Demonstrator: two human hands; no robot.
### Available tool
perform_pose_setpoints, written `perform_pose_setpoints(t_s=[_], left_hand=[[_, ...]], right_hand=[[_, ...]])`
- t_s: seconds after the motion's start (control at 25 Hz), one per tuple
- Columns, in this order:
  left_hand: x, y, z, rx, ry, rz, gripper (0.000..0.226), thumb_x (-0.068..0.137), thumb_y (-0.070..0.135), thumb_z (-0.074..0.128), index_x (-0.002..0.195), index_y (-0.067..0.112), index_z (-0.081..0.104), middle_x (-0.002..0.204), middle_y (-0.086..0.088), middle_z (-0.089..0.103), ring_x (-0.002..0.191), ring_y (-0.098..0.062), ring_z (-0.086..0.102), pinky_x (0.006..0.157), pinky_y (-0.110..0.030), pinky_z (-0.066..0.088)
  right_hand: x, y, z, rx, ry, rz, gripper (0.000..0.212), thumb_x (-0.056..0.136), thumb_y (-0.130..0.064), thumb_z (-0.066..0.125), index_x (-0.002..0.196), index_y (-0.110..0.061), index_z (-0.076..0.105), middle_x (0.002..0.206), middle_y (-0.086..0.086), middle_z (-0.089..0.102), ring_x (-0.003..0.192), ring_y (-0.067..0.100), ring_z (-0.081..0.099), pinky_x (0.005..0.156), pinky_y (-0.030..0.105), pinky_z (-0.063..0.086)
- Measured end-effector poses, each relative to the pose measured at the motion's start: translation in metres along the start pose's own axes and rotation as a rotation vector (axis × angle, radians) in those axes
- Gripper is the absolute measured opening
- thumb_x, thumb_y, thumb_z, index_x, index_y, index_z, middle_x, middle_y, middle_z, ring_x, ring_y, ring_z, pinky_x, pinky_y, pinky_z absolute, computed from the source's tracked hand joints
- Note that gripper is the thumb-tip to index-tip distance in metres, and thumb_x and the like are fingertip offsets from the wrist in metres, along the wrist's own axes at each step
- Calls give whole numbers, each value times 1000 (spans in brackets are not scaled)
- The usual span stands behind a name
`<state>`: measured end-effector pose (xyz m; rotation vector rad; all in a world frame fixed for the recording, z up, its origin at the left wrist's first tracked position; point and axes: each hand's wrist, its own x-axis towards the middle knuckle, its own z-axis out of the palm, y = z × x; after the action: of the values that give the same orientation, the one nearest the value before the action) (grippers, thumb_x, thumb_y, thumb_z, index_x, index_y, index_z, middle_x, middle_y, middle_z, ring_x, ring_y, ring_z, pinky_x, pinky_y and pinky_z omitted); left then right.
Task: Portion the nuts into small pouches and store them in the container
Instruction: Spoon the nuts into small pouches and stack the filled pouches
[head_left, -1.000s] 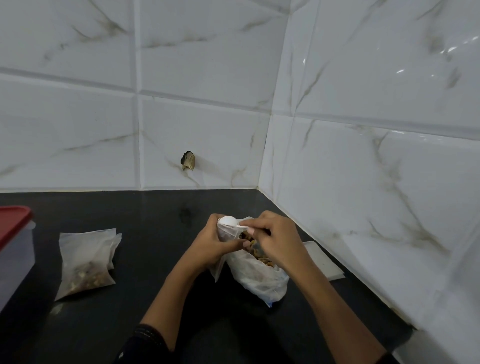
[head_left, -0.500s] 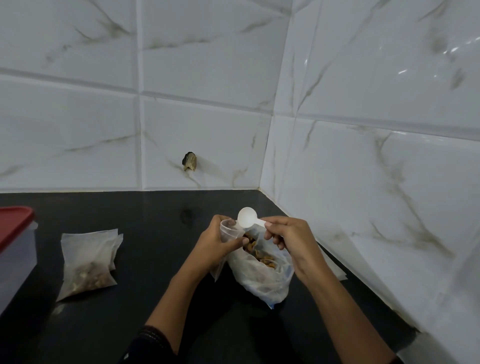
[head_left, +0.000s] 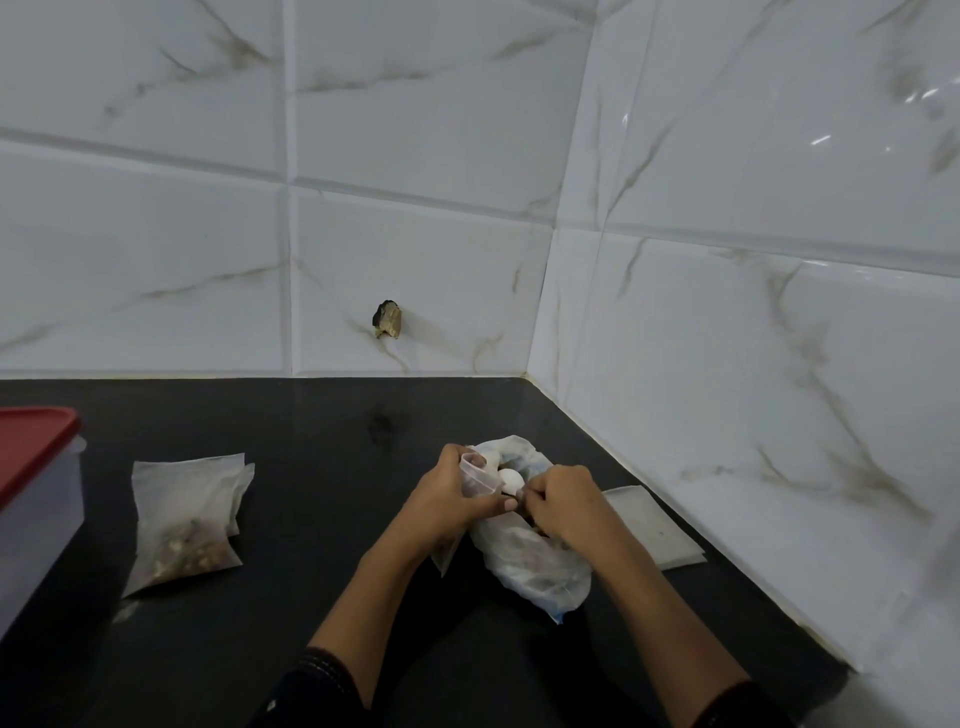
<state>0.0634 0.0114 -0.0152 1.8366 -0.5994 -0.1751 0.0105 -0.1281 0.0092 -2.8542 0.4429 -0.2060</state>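
Observation:
A white plastic bag of nuts (head_left: 535, 569) lies on the black counter (head_left: 322, 597) near the corner. My left hand (head_left: 447, 501) holds a small translucent pouch (head_left: 475, 475) upright with its mouth open. My right hand (head_left: 563, 501) pinches a white scoop (head_left: 510, 480), whose bowl sits low at the bag's mouth beside the pouch. A filled pouch of nuts (head_left: 184, 522) lies flat to the left. A clear container with a red lid (head_left: 36, 499) stands at the left edge.
A flat stack of empty white pouches (head_left: 652, 525) lies to the right of the bag, close to the tiled wall (head_left: 753, 415). The walls meet in a corner behind the bag. A dark chipped hole (head_left: 388, 319) marks the back wall.
The scoop was raised above the pouch half a second ago; my right hand has since lowered it into the bag's mouth. My left hand keeps the pouch in place.

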Motion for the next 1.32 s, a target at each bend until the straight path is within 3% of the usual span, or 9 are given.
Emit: perform_pose_setpoints(t_s=[0.12,0.24,0.36,0.56,0.68,0.76,0.88,1.08,1.32], left_hand=[[-4,4,0,-54,67,7,48,74,23,76,108,19,42,109,6,48,102,-11,50,70,-11,41],[-6,9,-3,-76,277,28,52,73,21,77,108,19,39,109,4,49,100,-12,51,66,-10,40],[-18,18,-12,-206,400,31,56,75,19,75,111,20,32,97,8,48,85,-4,52,61,-13,40],[-44,12,-60,-73,386,45,69,77,11,72,129,10,25,111,2,40,99,-10,48,70,-12,43],[-55,-1,-89,-148,356,37,59,81,9,67,123,23,27,107,10,42,93,-4,49,69,-15,48],[-51,-10,-98,-318,401,27,47,85,6,61,119,24,34,109,4,49,91,-3,53,65,-14,51],[-33,-17,-107,-453,437,14,29,87,5,58,110,20,47,112,-8,58,93,-11,59,75,-21,52],[-28,-31,-110,-516,409,-92,18,88,13,59,104,20,55,111,-11,62,102,-25,61,86,-39,53],[-31,-27,-104,-533,450,-126,12,89,11,57,97,19,56,108,-13,61,100,-25,61,79,-34,54]], right_hand=[[-6,-1,-5,19,125,-51,32,96,-26,44,97,-5,69,94,14,60,77,18,50,66,25,36],[-15,-17,-15,383,344,-188,23,93,-25,52,99,-9,67,96,4,59,78,11,55,62,9,38],[-23,-45,-13,642,176,-335,16,86,-22,64,100,-14,63,100,0,54,75,2,54,62,1,41],[-11,-87,1,959,-3,-364,17,81,-8,68,82,-25,62,90,2,64,78,11,61,70,18,49],[-2,-116,17,1183,-52,-334,25,82,2,63,86,-23,61,81,1,62,69,7,61,60,15,49],[8,-129,34,1282,-4,-285,28,82,4,63,90,-23,58,81,3,60,69,9,59,54,12,46],[26,-129,46,1412,27,-221,26,81,6,63,89,-19,59,80,5,62,68,11,59,52,14,47],[26,-124,57,1472,-22,-140,9,82,-2,64,82,-11,66,76,6,66,68,16,57,59,20,47],[26,-121,58,1401,-32,-115,6,84,-10,65,87,-8,70,82,10,67,73,19,57,63,22,46]])
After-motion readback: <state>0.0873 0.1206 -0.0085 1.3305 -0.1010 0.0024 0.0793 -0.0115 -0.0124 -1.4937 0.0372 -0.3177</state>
